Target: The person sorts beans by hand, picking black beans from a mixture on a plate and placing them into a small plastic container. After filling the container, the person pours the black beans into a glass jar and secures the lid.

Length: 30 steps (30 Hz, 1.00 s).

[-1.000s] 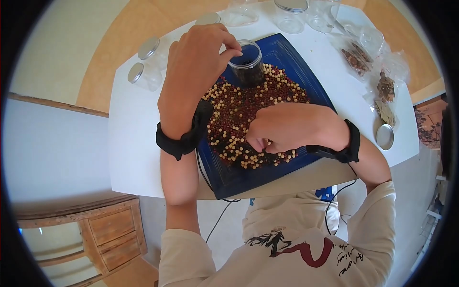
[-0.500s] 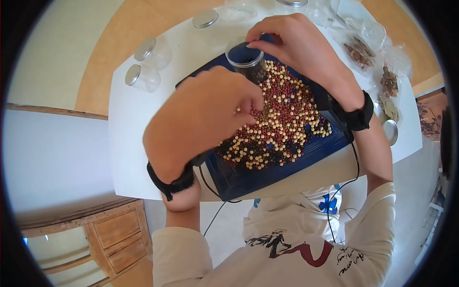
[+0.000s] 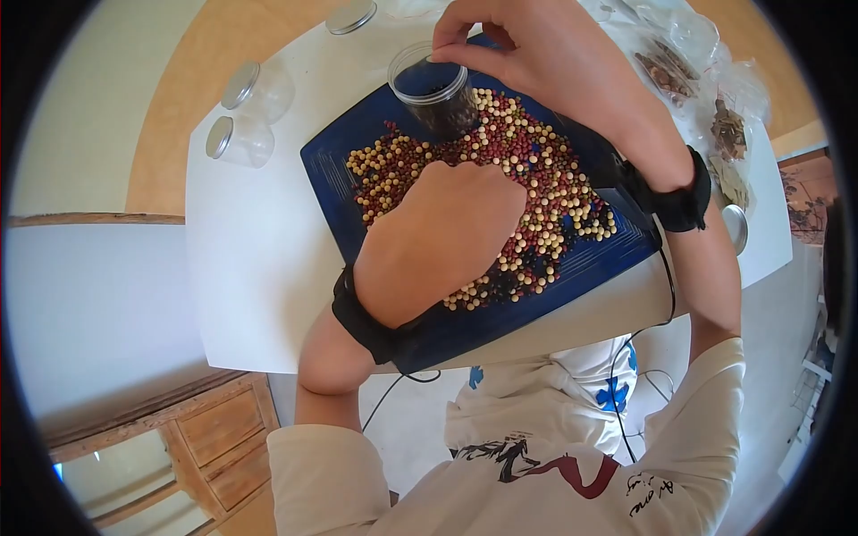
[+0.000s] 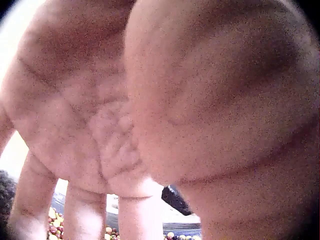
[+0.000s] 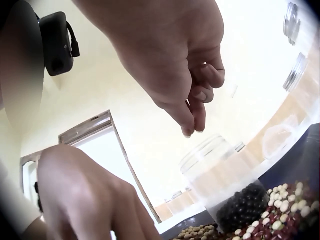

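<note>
A clear jar [image 3: 450, 118] stands on the blue tray [image 3: 323, 179], with black beans [image 5: 243, 206] in its lower part. Mixed beans [image 3: 559, 183], cream, dark red, green and black, cover much of the tray. My right hand [image 3: 545, 62] is over the jar's mouth, thumb tip and fingertip close together and the other fingers curled; no bean shows between them. Over the middle of the beans, my left hand [image 3: 440, 239] reaches down with its back up. In the left wrist view its fingers [image 4: 85, 212] point straight down towards the beans, their tips out of frame.
Two lidded clear jars [image 3: 246, 143] lie at the table's left. A silver lid [image 3: 351, 16] is at the back, another lid [image 3: 735, 230] at the right edge. Bags of dried spices [image 3: 668, 71] line the right side. A black cable [image 3: 668, 286] hangs by the right forearm.
My left hand has left the jar and come down over the beans, shifting right in the last half second. My right hand rose from the beans to the jar's mouth and stays there.
</note>
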Each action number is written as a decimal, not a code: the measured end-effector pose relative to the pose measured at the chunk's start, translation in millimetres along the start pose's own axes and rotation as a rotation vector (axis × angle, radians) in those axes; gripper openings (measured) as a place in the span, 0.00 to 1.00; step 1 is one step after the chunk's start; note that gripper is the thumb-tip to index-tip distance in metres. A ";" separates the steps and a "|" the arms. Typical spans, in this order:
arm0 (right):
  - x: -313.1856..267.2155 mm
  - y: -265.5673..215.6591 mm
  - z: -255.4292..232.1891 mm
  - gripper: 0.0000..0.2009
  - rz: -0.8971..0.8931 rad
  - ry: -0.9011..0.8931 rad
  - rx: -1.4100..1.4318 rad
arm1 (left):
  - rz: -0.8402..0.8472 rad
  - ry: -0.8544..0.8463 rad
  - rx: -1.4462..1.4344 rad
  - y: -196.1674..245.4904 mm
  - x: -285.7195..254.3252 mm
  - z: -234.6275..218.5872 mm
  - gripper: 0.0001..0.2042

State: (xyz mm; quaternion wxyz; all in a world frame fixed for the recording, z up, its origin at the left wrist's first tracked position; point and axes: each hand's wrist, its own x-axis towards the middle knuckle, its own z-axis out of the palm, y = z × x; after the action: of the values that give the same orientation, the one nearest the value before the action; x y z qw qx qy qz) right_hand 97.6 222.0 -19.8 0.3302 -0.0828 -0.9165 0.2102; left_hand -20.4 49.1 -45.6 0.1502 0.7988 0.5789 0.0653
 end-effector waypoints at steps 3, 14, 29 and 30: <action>7.6 -10.2 -20.4 0.06 0.073 -0.093 0.123 | -0.007 0.063 0.002 0.0 -0.2 2.5 0.07; -40.2 -40.7 -42.5 0.05 -0.070 -0.678 0.217 | -0.031 0.090 -0.070 6.7 -5.2 8.3 0.06; -74.3 -41.7 13.3 0.05 -0.057 -0.792 0.217 | -0.110 0.051 -0.025 -18.0 -9.8 7.0 0.18; -71.8 -42.9 13.4 0.05 -0.049 -0.836 0.201 | -0.114 0.053 -0.027 -18.2 -10.5 7.4 0.18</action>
State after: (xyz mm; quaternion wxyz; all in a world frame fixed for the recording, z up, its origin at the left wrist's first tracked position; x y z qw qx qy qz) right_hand 143.6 158.2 -51.2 -0.0582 0.0638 -0.9482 0.3058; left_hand -38.2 43.2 -57.7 0.1492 0.7604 0.6263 0.0853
